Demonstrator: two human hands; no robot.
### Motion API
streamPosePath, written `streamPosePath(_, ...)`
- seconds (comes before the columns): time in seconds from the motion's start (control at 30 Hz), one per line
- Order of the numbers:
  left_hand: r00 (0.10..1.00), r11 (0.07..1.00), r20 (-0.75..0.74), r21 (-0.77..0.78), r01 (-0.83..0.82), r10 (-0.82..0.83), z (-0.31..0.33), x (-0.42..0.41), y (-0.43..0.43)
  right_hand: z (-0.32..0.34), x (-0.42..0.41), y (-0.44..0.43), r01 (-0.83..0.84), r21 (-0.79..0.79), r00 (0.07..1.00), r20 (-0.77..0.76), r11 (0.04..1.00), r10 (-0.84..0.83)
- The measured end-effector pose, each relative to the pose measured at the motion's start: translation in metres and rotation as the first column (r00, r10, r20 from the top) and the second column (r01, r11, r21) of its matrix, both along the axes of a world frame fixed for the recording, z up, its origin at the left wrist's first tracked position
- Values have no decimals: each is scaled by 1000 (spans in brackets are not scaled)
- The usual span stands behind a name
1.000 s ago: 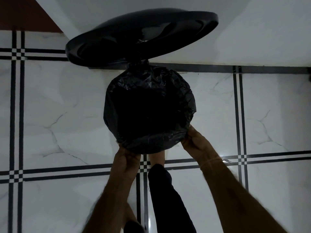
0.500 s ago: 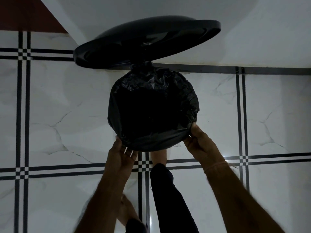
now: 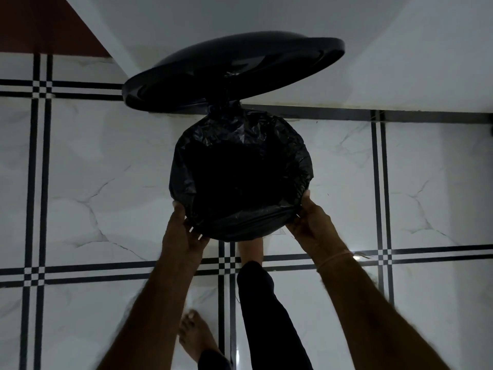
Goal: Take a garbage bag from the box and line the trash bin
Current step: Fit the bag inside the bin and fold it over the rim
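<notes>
1. Fingers of the left hand curl under the near-left edge of the garbage bag, closed on the folded-over plastic; the fingers of the right hand pinch the near-right edge the same way. Holding both sides at once looks meant to stretch the hem evenly over the rim.
2. One foot, in a dark trouser leg, reaches in beneath the near side of the trash bin, probably pressing a pedal, since the lid stands raised. The other bare foot rests flat on the floor, taking the weight.
3. The garbage bag already sits inside the bin, its mouth turned out over the whole rim, so the bin's own wall is almost wholly hidden.
4. At the far side the plastic bunches around the hinge, where the lid tilts back toward the white wall, out of the hands' way.
5. Lining seems nearly finished; the box is not in view.
</notes>
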State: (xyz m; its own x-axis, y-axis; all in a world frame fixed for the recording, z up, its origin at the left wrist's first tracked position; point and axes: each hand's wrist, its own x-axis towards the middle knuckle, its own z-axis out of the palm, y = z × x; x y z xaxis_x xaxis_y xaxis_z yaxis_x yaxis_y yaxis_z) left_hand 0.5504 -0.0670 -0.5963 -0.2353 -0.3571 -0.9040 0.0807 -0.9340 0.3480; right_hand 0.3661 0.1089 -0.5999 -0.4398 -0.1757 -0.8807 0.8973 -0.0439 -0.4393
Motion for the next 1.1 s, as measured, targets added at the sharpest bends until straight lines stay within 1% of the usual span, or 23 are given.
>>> streamPosePath(0.07,1000,999,-21,47,-11,12,-4,-1,-8,0,3,-2,16,-25,1000,-1,1000,-16)
streamPosePath(0.17,994,989,-87,141,-50,63,-8,-1,-12,-2,6,-2,-5,-42,1000,-18,999,4)
streamPosePath(0.23,989,987,-133,153,-44,64,-7,-2,-13,-4,7,-2,0,-55,1000,-18,998,-1)
streamPosePath(0.3,986,992,-158,118,-39,58,-8,-4,-11,-6,7,-2,11,-63,1000,-24,998,-12)
streamPosePath(0.37,991,996,-107,63,-69,76,-5,-5,-5,-7,9,-3,28,-54,999,-26,998,-29)
streamPosePath(0.4,992,994,-78,38,-101,104,-4,-4,0,-7,10,-4,33,-51,999,-34,998,-35)
streamPosePath(0.47,982,985,-65,23,-174,175,-1,2,11,-4,15,-8,29,-33,998,-55,999,-31)
streamPosePath(0.57,974,971,-30,96,-220,224,3,10,25,-1,19,-13,45,-14,996,-80,999,-46)
streamPosePath(0.67,951,933,-44,208,-292,307,2,5,43,-2,22,-12,103,-75,991,-77,992,-108)
streamPosePath(0.73,939,911,-46,264,-317,341,4,0,58,-7,28,-6,177,-104,982,-43,979,-182)
streamPosePath(0.83,934,895,-70,320,-312,351,3,-4,74,-8,47,2,256,-77,966,37,964,-254)
streamPosePath(0.9,939,905,-62,293,-307,338,1,-7,78,-3,62,1,266,-65,960,113,962,-258)
streamPosePath(0.97,926,903,-92,273,-330,366,0,-10,80,2,74,-7,257,-66,949,205,964,-239)
streamPosePath(1.03,926,908,-89,252,-335,366,-5,-10,82,1,80,-14,274,-98,938,247,957,-243)
streamPosePath(1.1,923,904,-67,242,-353,379,-8,-11,79,-2,80,-20,311,-99,925,260,945,-277)
